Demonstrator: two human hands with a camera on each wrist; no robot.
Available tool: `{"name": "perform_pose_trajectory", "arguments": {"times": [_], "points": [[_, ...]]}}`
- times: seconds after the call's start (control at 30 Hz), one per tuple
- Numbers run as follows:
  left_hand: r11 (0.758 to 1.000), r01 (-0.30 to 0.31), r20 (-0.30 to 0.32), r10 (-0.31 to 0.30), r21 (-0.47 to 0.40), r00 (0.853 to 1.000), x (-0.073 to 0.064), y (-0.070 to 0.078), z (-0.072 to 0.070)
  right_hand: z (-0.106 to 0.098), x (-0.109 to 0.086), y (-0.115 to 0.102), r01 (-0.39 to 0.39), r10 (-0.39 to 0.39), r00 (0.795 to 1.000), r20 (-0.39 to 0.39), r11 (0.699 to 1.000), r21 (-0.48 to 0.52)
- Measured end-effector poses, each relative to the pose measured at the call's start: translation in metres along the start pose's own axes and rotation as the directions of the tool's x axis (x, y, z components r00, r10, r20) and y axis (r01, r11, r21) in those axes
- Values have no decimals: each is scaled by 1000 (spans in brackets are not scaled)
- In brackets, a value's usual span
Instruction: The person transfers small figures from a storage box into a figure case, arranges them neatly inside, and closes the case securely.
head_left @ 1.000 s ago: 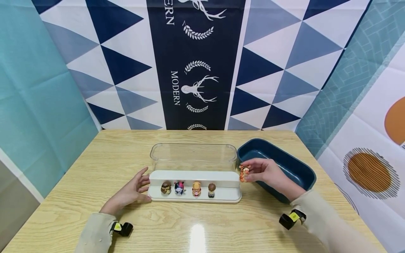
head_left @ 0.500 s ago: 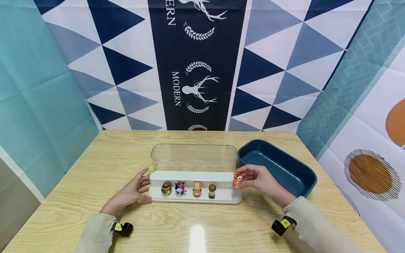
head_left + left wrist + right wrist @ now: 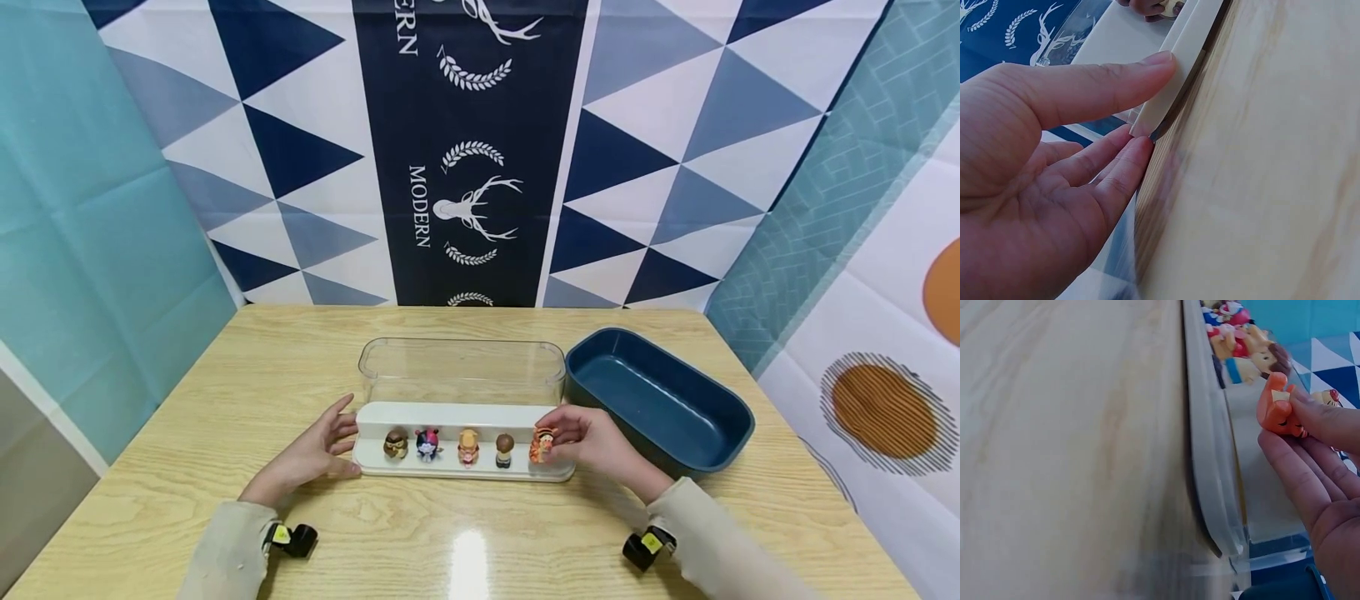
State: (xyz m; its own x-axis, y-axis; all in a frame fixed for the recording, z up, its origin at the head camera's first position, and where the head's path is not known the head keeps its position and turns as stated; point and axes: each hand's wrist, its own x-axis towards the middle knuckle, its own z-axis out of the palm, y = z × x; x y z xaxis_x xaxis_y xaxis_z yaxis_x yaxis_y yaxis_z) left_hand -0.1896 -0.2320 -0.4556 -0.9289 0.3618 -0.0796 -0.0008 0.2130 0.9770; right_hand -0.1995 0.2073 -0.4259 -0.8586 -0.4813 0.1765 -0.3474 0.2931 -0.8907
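Note:
A white two-step display base (image 3: 442,414) lies across the middle of the table. My right hand (image 3: 592,437) pinches an orange tiger figurine (image 3: 539,450) between thumb and fingers, over the base's lower step at its right end; in the right wrist view the tiger figurine (image 3: 1274,415) is tipped on its side in that view. To its left stand a brown-haired figurine (image 3: 504,451), a yellow bear figurine (image 3: 468,448), a dark blue and pink figurine (image 3: 427,445) and an owl figurine (image 3: 395,444). My left hand (image 3: 315,454), fingers fairly straight, touches the base's left end, thumb (image 3: 1116,78) along its front edge.
Behind the base stands a clear plastic cover (image 3: 461,360). A dark blue bin (image 3: 675,408) sits at the right, close behind my right forearm. Patterned cloths (image 3: 465,167) hang beyond the back edge of the wooden table (image 3: 375,533).
My right hand has carried the tiger figurine from beside the bin leftward and down onto the base's right end. The left hand has stayed at the base's left end.

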Motion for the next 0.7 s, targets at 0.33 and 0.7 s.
{"name": "perform_pose_trajectory", "arguments": {"times": [0.33,0.7], "points": [[1000,6,9,-6,-14,1000,1,1,0,13,1,4,79,-77,997,29,993,-91],[1000,7,8,-7,-10,1000,1,0,-1,17,0,-7,187,-168,982,84,899,-397]]}}
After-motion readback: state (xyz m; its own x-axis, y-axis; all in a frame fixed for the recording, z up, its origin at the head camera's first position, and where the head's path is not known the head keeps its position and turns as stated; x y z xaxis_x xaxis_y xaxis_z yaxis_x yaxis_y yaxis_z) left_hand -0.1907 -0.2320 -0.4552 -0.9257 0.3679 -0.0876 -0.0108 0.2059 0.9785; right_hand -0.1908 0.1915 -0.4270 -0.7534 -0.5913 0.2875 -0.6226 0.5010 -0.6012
